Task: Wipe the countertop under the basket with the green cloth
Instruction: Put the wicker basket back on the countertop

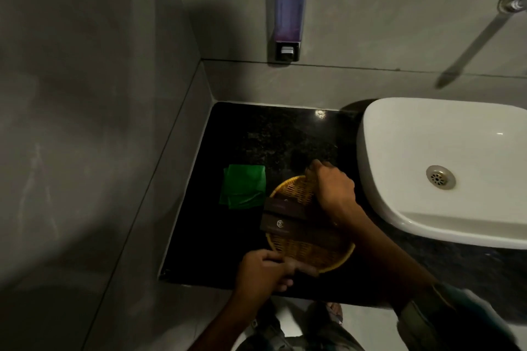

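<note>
A round yellow wicker basket sits on the black speckled countertop, near its front edge. Two dark brown boxes lie inside it. My right hand grips the basket's far rim. My left hand grips its near rim. A folded green cloth lies flat on the counter just left of the basket, untouched by either hand.
A white vessel sink stands right of the basket, close to my right forearm. A grey wall bounds the counter on the left. A soap dispenser hangs on the back wall, a chrome faucet at upper right.
</note>
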Tool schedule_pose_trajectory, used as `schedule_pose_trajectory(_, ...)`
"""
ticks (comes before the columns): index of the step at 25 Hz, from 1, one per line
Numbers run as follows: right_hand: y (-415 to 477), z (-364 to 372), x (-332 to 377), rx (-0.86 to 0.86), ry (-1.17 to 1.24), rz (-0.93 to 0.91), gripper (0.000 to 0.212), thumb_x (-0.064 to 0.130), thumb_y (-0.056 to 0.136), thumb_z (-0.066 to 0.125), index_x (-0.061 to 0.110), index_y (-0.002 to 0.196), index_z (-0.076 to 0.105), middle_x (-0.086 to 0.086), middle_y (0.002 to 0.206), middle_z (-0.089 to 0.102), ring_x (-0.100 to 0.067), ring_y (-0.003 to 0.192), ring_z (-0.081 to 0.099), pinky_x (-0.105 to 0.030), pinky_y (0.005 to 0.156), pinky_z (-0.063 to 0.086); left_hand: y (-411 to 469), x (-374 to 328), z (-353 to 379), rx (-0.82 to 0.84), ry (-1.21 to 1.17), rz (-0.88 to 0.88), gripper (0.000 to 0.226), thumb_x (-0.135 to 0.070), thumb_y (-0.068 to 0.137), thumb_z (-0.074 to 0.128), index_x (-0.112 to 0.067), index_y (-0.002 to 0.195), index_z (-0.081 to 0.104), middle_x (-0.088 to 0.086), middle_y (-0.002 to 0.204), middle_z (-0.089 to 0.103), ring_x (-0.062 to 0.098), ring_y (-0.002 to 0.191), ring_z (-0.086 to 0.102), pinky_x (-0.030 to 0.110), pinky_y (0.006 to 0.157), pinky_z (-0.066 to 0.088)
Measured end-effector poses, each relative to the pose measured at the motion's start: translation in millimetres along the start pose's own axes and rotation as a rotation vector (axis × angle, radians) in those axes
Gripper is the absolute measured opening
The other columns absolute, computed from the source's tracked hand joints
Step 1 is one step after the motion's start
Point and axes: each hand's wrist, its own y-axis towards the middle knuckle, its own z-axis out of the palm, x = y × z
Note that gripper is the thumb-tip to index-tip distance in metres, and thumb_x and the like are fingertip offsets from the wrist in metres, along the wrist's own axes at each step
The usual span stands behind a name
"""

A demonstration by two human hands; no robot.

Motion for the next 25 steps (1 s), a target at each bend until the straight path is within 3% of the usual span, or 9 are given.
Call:
schedule_pose_trajectory(5, 26, 10, 3, 0.063, -0.018, -0.022, 0.027, 0.021, 0.094, 0.055, 0.019, 0.121, 0.055, -0.013, 0.121, 0.063, -0.034, 0.107, 0.061, -0.044, 0.084, 0.051, 12, -12, -23, 0.124, 0.111, -0.011, 0.008, -0.018, 0.085, 0.07, -0.012, 0.081, 0.067, 0.0, 0.055, 0.072, 0.012, 0.038, 0.061, 0.018, 0.035, 0.045)
schedule_pose_trajectory(8, 54, 8, 20, 0.019, -0.075, -0.046, 0.035, 0.027, 0.089, 0.063, 0.021, 0.123, 0.057, -0.01, 0.124, 0.061, -0.032, 0.115, 0.057, -0.048, 0.093, 0.046, 41, -38, -78, -0.166, 0.211, 0.142, 0.011, -0.018, 0.085, 0.069, -0.008, 0.081, 0.07, -0.001, 0.052, 0.071, 0.014, 0.041, 0.063, 0.022, 0.041, 0.048)
schedule_pose_trajectory(10, 79, 14, 49, 0.079, -0.005, -0.162, 0.034, 0.026, 0.087, 0.065, 0.019, 0.12, 0.061, -0.011, 0.124, 0.064, -0.032, 0.115, 0.059, -0.046, 0.097, 0.048, 65, -56, -104, -0.384, 0.359, 0.307, 0.011, -0.015, 0.083, 0.069, -0.008, 0.091, 0.072, 0.005, 0.076, 0.077, 0.022, 0.068, 0.071, 0.029, 0.063, 0.055)
schedule_pose_trajectory(12, 98, 32, 80, 0.277, 0.037, -0.264, 0.038, 0.03, 0.09, 0.062, 0.018, 0.126, 0.058, -0.013, 0.129, 0.061, -0.033, 0.122, 0.055, -0.047, 0.103, 0.044, 87, -66, -112, -0.401, 0.559, 0.395, 0.022, -0.017, 0.085, 0.067, -0.01, 0.106, 0.068, 0.012, 0.106, 0.072, 0.027, 0.096, 0.067, 0.03, 0.082, 0.05)
schedule_pose_trajectory(14, 107, 54, 96, 0.408, -0.08, -0.315, 0.053, 0.038, 0.09, 0.06, 0.016, 0.137, 0.049, -0.014, 0.139, 0.052, -0.036, 0.13, 0.045, -0.053, 0.108, 0.032, 106, -69, -106, -0.353, 0.609, 0.375, 0.035, -0.02, 0.087, 0.066, -0.011, 0.12, 0.059, 0.014, 0.125, 0.062, 0.03, 0.111, 0.061, 0.036, 0.091, 0.05)
schedule_pose_trajectory(17, 116, 71, 105, 0.453, -0.052, -0.276, 0.056, 0.041, 0.082, 0.067, 0.014, 0.13, 0.056, -0.012, 0.13, 0.056, -0.036, 0.125, 0.049, -0.051, 0.103, 0.037, 118, -68, -102, -0.386, 0.514, 0.361, 0.059, -0.025, 0.083, 0.071, -0.013, 0.134, 0.045, 0.014, 0.138, 0.051, 0.032, 0.123, 0.052, 0.044, 0.099, 0.048)
schedule_pose_trajectory(19, 118, 63, 103, 0.487, 0.167, -0.207, 0.039, 0.039, 0.073, 0.072, 0.014, 0.103, 0.072, -0.004, 0.098, 0.067, -0.027, 0.102, 0.064, -0.031, 0.075, 0.052, 119, -69, -101, -0.461, 0.427, 0.358, 0.082, -0.033, 0.075, 0.078, -0.015, 0.142, 0.033, 0.013, 0.144, 0.045, 0.033, 0.131, 0.044, 0.05, 0.104, 0.044)
schedule_pose_trajectory(21, 114, 41, 97, 0.475, 0.399, -0.114, 0.035, 0.039, 0.062, 0.071, 0.015, 0.087, 0.074, 0.0, 0.083, 0.068, -0.02, 0.083, 0.066, -0.025, 0.057, 0.049, 116, -78, -96, -0.506, 0.31, 0.353, 0.093, -0.039, 0.072, 0.08, -0.019, 0.145, 0.027, 0.012, 0.148, 0.041, 0.033, 0.134, 0.04, 0.049, 0.105, 0.043)
schedule_pose_trajectory(25, 98, -23, 49, 0.323, 1.053, 0.154, 0.044, 0.023, 0.054, 0.063, 0.008, 0.093, 0.074, -0.018, 0.096, 0.075, -0.034, 0.084, 0.071, -0.036, 0.071, 0.054, 95, -125, -54, -0.168, -0.278, 0.345, 0.082, -0.034, 0.078, 0.075, -0.022, 0.145, 0.028, 0.009, 0.126, 0.06, 0.018, 0.097, 0.067, 0.028, 0.07, 0.054)
